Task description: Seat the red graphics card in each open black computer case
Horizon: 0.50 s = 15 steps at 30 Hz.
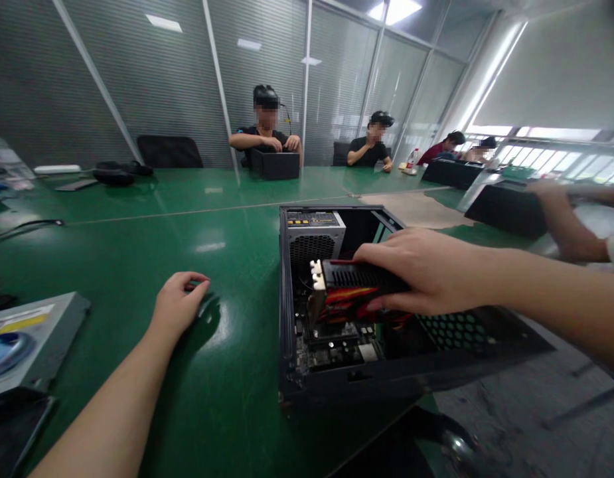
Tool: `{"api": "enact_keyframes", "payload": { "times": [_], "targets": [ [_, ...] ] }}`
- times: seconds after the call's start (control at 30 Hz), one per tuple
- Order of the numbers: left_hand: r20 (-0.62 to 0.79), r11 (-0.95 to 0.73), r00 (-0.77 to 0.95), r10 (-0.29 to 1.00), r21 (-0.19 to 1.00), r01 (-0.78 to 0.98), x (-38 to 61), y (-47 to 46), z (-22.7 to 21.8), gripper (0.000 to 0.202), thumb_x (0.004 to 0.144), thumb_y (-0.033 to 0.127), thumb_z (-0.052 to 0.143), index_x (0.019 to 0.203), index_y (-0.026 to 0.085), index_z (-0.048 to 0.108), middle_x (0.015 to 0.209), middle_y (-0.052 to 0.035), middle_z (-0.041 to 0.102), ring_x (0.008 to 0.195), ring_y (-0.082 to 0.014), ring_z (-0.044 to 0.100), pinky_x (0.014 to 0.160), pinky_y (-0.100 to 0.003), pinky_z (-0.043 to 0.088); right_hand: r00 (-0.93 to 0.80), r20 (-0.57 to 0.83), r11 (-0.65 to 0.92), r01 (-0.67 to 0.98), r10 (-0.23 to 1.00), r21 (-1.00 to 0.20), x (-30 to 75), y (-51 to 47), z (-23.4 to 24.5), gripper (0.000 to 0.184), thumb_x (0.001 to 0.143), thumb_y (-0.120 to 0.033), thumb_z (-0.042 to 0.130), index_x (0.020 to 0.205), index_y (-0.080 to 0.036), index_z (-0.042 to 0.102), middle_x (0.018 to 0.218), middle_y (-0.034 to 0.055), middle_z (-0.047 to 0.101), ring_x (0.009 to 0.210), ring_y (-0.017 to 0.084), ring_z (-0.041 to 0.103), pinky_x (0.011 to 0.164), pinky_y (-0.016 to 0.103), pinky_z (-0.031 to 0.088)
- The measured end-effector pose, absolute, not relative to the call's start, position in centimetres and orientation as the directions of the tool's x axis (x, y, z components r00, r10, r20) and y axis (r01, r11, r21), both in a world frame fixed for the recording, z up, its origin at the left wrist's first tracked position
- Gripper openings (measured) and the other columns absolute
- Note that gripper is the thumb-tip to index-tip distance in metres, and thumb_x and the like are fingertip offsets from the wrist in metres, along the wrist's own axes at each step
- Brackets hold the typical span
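Observation:
An open black computer case (pixel 359 376) lies on the green table in front of me. My right hand (pixel 421 269) reaches over it from the right, fingers wrapped round the top of a graphics card (pixel 349 297) with a red and orange flame print. The card's pale metal bracket points left, above the motherboard (pixel 331 352); whether it touches the slot is hidden. A silver power supply (pixel 314 236) sits in the case's far left corner. Left of the case, my left hand (pixel 180 302) is closed near the tabletop, thumb against fingers; anything in them is hidden.
A silver drive (pixel 42 338) with a blue coil on it is at the table's left edge. Headphones (pixel 115 172) lie farther back. Across the table a person (pixel 267 133) handles a black box (pixel 277 164); others sit to the right. The case overhangs the table's right edge.

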<state>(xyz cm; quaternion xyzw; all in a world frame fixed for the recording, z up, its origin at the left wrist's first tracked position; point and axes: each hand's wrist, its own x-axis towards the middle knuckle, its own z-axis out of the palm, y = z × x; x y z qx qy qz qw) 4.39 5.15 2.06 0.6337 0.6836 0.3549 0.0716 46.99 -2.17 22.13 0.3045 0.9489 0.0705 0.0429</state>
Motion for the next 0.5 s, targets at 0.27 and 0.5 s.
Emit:
{"api": "enact_keyframes", "payload": {
  "times": [0.27,0.5],
  "targets": [
    [0.351,-0.069,-0.172,0.920,0.579,0.812,4.1,5.3,2.1,0.031,0.081,0.043,0.055,0.093,0.017,0.066,0.098,-0.0054,0.062,0.082,-0.0189,0.057,0.080,-0.032,0.047,-0.867,-0.215,0.883,0.468,0.449,-0.046,44.5,-1.6,19.8,0.056,0.090,-0.064,0.049,0.117,-0.015,0.052,0.095,0.0127,0.068,0.081,0.025,0.065,0.067,0.033,0.045],
    [0.368,-0.095,-0.155,0.917,0.578,0.810,4.1,5.0,2.3,0.033,0.080,0.046,0.053,0.090,0.017,0.066,0.097,-0.0077,0.064,0.083,-0.0210,0.060,0.081,-0.034,0.049,-0.762,0.292,0.803,0.595,0.579,-0.038,49.0,-10.8,21.0,0.043,0.092,-0.054,0.049,0.122,-0.025,0.061,0.104,0.0113,0.068,0.093,0.025,0.065,0.080,0.039,0.053]
  ]
}}
